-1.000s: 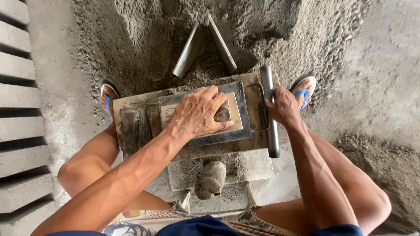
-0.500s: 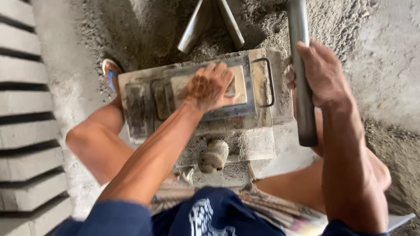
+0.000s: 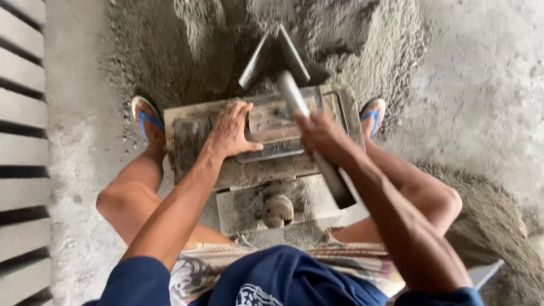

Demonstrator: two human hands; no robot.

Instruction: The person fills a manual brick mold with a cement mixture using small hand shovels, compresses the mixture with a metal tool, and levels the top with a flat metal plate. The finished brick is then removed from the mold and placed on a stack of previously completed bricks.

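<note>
A grey metal block mould (image 3: 187,141) sits on a cement-smeared base between my legs. My left hand (image 3: 229,130) lies flat on its left side, fingers spread against the inner frame (image 3: 272,148). My right hand (image 3: 320,135) grips a thick grey metal bar (image 3: 292,93) near its middle. The bar slants across the mould, its upper end over the mould's centre, its lower end (image 3: 343,195) toward my right thigh. Wet cement (image 3: 269,122) fills the mould cavity.
A pile of dark sand-cement mix (image 3: 215,51) lies beyond the mould, with a shovel blade (image 3: 275,56) stuck in it. Finished grey blocks (image 3: 20,141) line the left edge. My feet in blue sandals (image 3: 144,116) flank the mould. A round knob (image 3: 277,211) sits below it.
My right hand lifted the metal bar from the mould's right edge, raised it upright, then swung it down across the mould's centre. My left hand stayed on the mould.
</note>
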